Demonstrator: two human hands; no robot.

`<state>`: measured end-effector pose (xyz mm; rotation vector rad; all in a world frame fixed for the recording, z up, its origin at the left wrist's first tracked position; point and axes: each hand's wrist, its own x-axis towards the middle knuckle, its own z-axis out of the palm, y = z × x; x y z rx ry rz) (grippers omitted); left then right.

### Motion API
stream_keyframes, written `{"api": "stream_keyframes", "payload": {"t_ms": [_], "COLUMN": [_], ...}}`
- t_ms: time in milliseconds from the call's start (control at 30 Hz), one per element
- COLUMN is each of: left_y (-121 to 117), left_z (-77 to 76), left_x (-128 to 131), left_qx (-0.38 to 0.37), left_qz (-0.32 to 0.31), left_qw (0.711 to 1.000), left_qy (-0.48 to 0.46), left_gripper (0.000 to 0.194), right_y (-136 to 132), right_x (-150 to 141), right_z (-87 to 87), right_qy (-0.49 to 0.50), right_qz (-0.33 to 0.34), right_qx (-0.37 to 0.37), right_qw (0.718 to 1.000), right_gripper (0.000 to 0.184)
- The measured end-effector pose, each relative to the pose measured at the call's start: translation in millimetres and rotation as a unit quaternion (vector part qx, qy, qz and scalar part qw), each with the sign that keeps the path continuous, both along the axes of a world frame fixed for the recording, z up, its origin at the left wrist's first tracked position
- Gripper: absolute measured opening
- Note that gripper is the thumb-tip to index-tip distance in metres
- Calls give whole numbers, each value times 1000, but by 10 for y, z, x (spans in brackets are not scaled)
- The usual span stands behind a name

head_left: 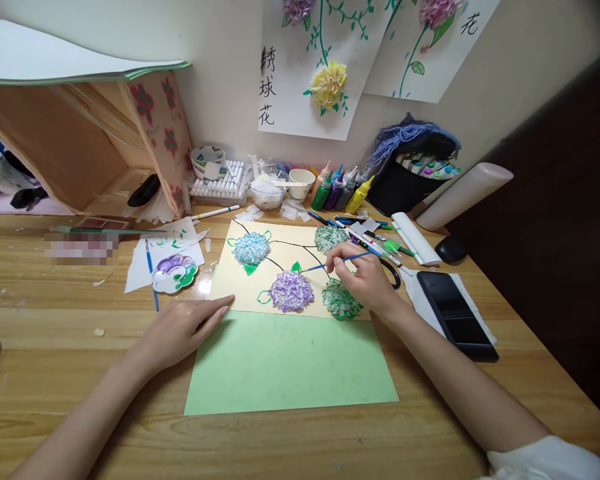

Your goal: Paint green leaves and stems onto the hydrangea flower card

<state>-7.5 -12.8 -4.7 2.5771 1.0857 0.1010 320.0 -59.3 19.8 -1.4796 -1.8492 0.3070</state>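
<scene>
My right hand [357, 272] pinches a thin blue paintbrush [314, 268], its tip by a green painted leaf [296, 267] above a purple paper flower [291, 291]. My left hand [193, 327] lies flat with its index finger stretched onto the lower left edge of the cream sheet [250, 287]. Also on that sheet are a blue flower [251, 249], a dark green flower [330, 239] and another green flower [341, 299], partly under my right hand. Dark stems and green leaf outlines link them. A light green sheet [290, 363] extends below the cream one.
A paint palette [175, 273] and a second blue brush [151, 277] lie at left. Paint bottles [335, 190], a paper cup [301, 183] and a marker box [220, 190] line the wall. Scattered pens [365, 222], a black case [455, 317] and a white roll [465, 195] are at right.
</scene>
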Motion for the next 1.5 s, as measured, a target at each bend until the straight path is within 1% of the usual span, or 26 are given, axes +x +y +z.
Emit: {"api": "stream_keyframes", "payload": {"t_ms": [333, 433, 667, 767, 900, 1033, 1167, 1300, 1433, 1500], "left_y": [1, -2, -3, 0, 1, 1, 5, 8, 7, 7], "left_z": [1, 16, 14, 3, 6, 9, 4, 6, 3, -3], "left_x": [16, 20, 10, 11, 8, 0, 7, 17, 11, 5], "left_qx": [-5, -9, -14, -14, -14, -11, -13, -13, -12, -13], "left_qz": [4, 5, 6, 5, 4, 1, 4, 4, 4, 5], "left_qw": [1000, 1000, 1000, 1000, 1000, 1000, 1000, 1000, 1000, 1000], "left_qy": [-4, 0, -13, -7, -7, -6, -11, -5, -9, -11], "left_gripper": [48, 49, 47, 47, 48, 48, 48, 48, 48, 47], "right_y": [5, 8, 27, 57, 81, 83, 81, 83, 89, 91], "right_x": [1, -5, 30, 56, 73, 78, 84, 95, 105, 106], "right_z": [-3, -3, -38, -74, -109, -119, -107, -89, -84, -87], "right_qy": [-1, 2, 80, 97, 129, 126, 138, 119, 127, 129], "right_qz": [-4, -2, -15, -19, -30, -23, -33, -27, -38, -33], "right_qx": [4, -9, -52, -74, -74, -89, -74, -86, -59, -62], "right_qw": [1000, 1000, 995, 992, 988, 988, 987, 989, 989, 989], "right_gripper": [19, 19, 21, 22, 21, 21, 20, 22, 21, 21]}}
